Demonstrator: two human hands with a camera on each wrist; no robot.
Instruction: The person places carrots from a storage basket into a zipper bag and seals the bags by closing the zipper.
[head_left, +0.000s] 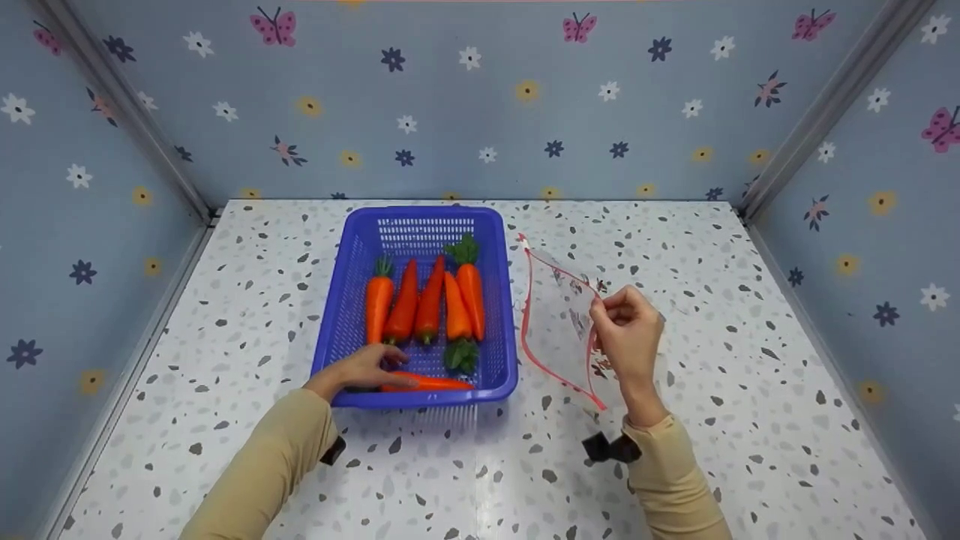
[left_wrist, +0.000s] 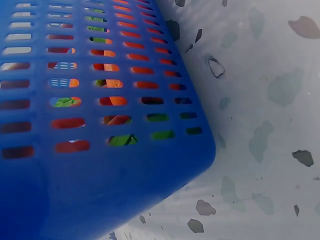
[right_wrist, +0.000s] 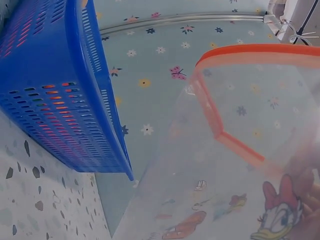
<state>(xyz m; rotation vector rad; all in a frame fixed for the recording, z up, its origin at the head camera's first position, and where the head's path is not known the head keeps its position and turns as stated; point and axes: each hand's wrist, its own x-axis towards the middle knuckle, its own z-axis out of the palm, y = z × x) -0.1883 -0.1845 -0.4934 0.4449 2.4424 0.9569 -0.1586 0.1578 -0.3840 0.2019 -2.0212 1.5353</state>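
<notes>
My left hand (head_left: 367, 366) reaches over the near left rim of a blue plastic basket (head_left: 511, 300). Its thumb lies along an orange carrot (head_left: 439, 383) at the basket's near end, fingers spread above it; a grip on the carrot does not show. Farther in lie several more carrots (head_left: 469, 289) with green tops and two red chili peppers (head_left: 430, 300) with green stems. At the basket's right, my right hand (head_left: 630, 330) pinches the red-edged rim of a clear zip bag (head_left: 559, 307). The bag's mouth gapes wide, and a printed cartoon duck (right_wrist: 280, 215) shows on its film.
The basket and bag are on a white speckled tabletop (head_left: 750, 375). Blue panels (head_left: 480, 97) printed with flowers and butterflies enclose the back and both sides. Slotted basket walls (left_wrist: 100, 165) fill much of the left wrist view, hiding the left hand there.
</notes>
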